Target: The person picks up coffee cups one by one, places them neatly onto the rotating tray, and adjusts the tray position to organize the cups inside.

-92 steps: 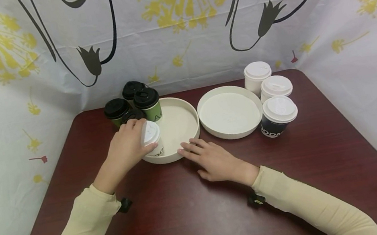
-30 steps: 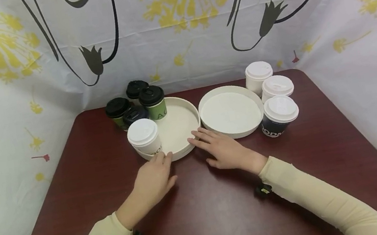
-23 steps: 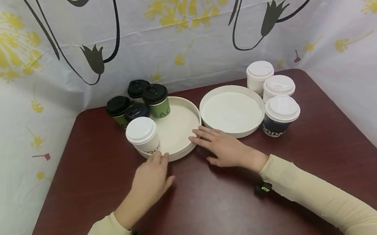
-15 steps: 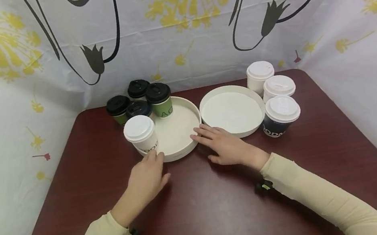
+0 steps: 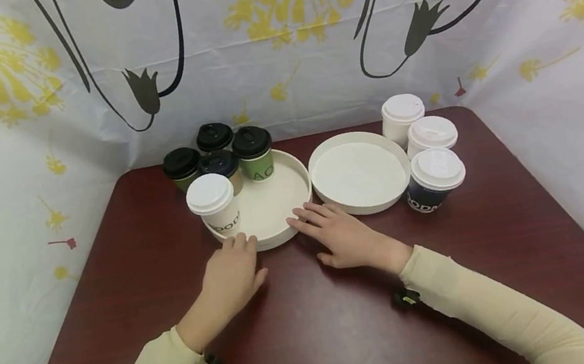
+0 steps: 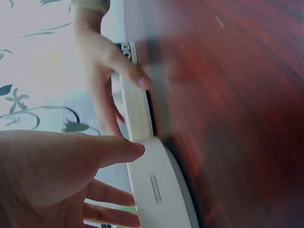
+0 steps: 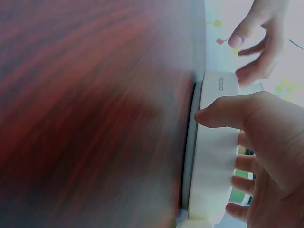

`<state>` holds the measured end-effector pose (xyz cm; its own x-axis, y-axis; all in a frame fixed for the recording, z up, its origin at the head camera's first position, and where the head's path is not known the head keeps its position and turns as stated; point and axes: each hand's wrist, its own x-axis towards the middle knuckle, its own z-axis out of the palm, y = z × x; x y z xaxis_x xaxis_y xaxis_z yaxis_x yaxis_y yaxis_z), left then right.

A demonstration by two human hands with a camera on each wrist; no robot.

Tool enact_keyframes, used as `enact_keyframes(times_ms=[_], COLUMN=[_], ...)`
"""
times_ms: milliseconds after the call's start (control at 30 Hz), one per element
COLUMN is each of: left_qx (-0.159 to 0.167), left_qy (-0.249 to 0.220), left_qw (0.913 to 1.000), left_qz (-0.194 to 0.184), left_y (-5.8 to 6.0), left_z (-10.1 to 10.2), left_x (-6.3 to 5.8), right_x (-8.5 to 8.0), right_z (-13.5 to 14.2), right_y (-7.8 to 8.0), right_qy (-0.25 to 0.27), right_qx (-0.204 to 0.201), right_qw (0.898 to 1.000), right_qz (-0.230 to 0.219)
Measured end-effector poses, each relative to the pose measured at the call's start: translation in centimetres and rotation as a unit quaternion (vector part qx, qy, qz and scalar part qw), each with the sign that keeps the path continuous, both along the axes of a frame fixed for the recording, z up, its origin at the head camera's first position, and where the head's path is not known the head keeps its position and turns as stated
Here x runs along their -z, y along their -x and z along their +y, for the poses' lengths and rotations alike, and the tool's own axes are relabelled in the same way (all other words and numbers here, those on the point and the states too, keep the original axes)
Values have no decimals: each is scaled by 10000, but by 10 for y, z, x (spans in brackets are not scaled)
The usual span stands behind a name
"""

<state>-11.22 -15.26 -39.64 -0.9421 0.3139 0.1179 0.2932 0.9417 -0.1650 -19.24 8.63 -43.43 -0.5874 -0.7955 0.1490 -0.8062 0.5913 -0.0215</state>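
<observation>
My left hand (image 5: 231,274) is at the front of the left round cream tray (image 5: 275,206), fingertips at its rim and thumb apart from them. In the left wrist view the thumb lies beside the tray's slotted wall. Close to the tray's front right edge is my right hand (image 5: 348,238), fingers spread and holding nothing. In the tray stand a white-lidded paper cup (image 5: 213,203), a green cup with a black lid (image 5: 254,153) and a dark-lidded cup (image 5: 220,166) partly hidden behind the white one.
Two more black-lidded cups, a left one (image 5: 182,165) and a back one (image 5: 214,136), stand at the tray's back left. A second round tray (image 5: 364,208) sits to the right. Beside it are a white cup (image 5: 400,118), another white-lidded cup (image 5: 432,133) and a dark-sleeved cup (image 5: 429,190).
The left hand has let go of the white-lidded cup and drawn back to the tray's front. The tray has turned: that cup moved left and back, the green and dark-lidded cups right.
</observation>
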Motion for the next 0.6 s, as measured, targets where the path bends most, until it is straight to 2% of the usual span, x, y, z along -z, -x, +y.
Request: enact_keyframes(times_ms=[167, 333, 600], left_qx=[146, 159, 182], left_qy=[145, 291, 238], left_qw=[9998, 9994, 9993], left_qz=[-85, -109, -245], left_y=[-3, -5, -5], left_z=[13, 18, 17], left_x=[1, 0, -4], right_x=[0, 2, 4], right_z=[-6, -8, -3], right_y=[-8, -11, -5], right_qy=[124, 224, 353], right_qx=[-72, -100, -187], right_qw=[9999, 9997, 9992], right_qz=[72, 61, -15])
